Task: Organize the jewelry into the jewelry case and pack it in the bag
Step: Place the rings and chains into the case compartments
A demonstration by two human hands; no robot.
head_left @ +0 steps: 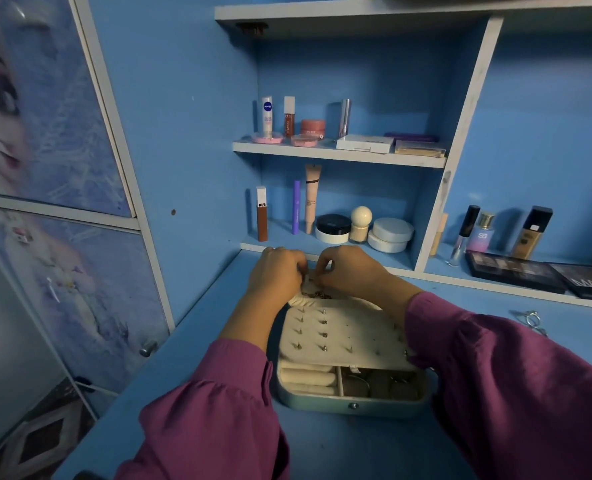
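Both hands, left hand (276, 271) and right hand (350, 268), pinch what seems a thin chain (317, 294) at the far edge of the open pale-blue cream-lined jewelry case (351, 407) on the blue desk (197, 368).

**Dim, blue-tinted wide-angle frame**

The scene was dim and evenly lit, with a heavy blue cast. Soft shadows fell to the left of the bottles on the upper shelf (339, 156), so the light seemed to come from the right. The recess above that shelf lay in deeper shade. Left of the shelf, the printed cabinet door (45, 109) was smeared with blur. Straight edges bowed outward toward the frame's borders. Below the shelf, the purple sleeves (516, 393) looked soft. No glare showed.
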